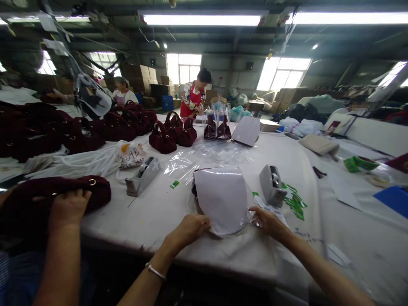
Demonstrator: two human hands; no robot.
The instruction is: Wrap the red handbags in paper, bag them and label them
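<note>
My left hand (pixel 191 227) and right hand (pixel 269 221) each pinch an edge of the bagged purse (pixel 223 199) on the table (pixel 159 212) (tape dispenser (pixel 272 185) just beyond); a co-worker's hand (pixel 68 208) presses another purse (pixel 54 195).

Both hands — left hand (pixel 191 227), right hand (pixel 267 221) — grip the bagged purse (pixel 223 199).
</note>
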